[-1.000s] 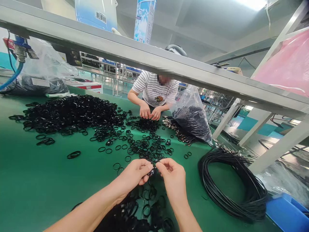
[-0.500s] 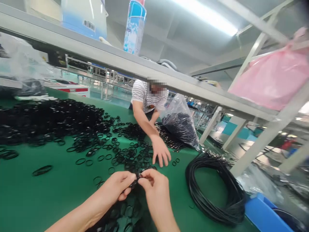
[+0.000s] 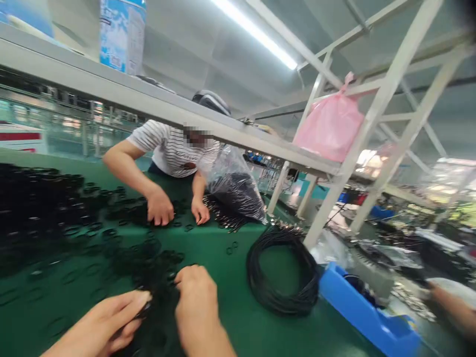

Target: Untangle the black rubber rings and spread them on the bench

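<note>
Black rings lie in a loose heap on the green tabletop, between and beyond my hands. My left hand is closed in a pinch at the lower left, with black rings between thumb and fingers; blur hides how many. To its right, my right hand has its fingers curled at the heap's edge. Something small and dark shows at those fingertips, too blurred to name. The two hands are apart.
A large pile of black rings spreads at left. Across the table a co-worker's hands reach among rings. A black cable coil, a blue bin and a clear bag stand rightward. A shelf beam crosses above.
My hands, close together before, have separated. The view has swung right, bringing more of the blue bin in. The co-worker's outstretched hand has drawn back, and both their hands now show.
</note>
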The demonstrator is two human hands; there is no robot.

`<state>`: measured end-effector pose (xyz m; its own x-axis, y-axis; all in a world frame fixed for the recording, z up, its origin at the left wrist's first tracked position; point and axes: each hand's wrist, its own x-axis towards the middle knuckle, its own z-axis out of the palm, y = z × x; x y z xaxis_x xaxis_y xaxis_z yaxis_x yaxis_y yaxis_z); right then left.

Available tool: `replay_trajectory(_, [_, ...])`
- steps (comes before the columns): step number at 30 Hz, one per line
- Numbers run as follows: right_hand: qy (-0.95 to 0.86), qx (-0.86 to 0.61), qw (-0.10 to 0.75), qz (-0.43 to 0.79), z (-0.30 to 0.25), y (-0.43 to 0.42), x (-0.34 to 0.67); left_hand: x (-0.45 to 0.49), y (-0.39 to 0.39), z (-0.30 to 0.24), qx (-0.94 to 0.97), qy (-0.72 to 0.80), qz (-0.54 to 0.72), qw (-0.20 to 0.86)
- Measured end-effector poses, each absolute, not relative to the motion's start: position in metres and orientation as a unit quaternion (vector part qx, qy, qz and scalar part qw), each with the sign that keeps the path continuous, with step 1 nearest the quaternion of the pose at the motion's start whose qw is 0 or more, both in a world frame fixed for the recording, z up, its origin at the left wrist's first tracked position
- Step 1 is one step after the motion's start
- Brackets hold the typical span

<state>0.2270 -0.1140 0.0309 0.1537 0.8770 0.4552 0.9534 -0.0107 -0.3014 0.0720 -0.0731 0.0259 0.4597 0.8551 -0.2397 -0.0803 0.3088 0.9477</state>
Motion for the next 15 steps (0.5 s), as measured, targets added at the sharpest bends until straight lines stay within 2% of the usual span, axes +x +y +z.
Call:
replay_trajectory(4, [-0.642,-0.697,0.320,-0.009,0.028,-0.117,0.242,0.069,-0.085,0.044,0.485,0.354,0.296,0.743])
replay_trajectory(8, [-0.669,-0.636,0.383,0.045,0.031,-0.122,0.235,0.068,-0.082,0.037,0.451,0.361,0.366,0.730])
replay_trajectory(12, [-0.627,-0.589,0.462,0.214,0.044,-0.130,0.213,0.069,-0.084,0.036,0.463,0.331,0.388,0.725])
replay_trajectory(15, [-0.586,-0.567,0.504,0.285,0.045,-0.130,0.207,0.068,-0.086,0.040,0.469,0.329,0.361,0.736])
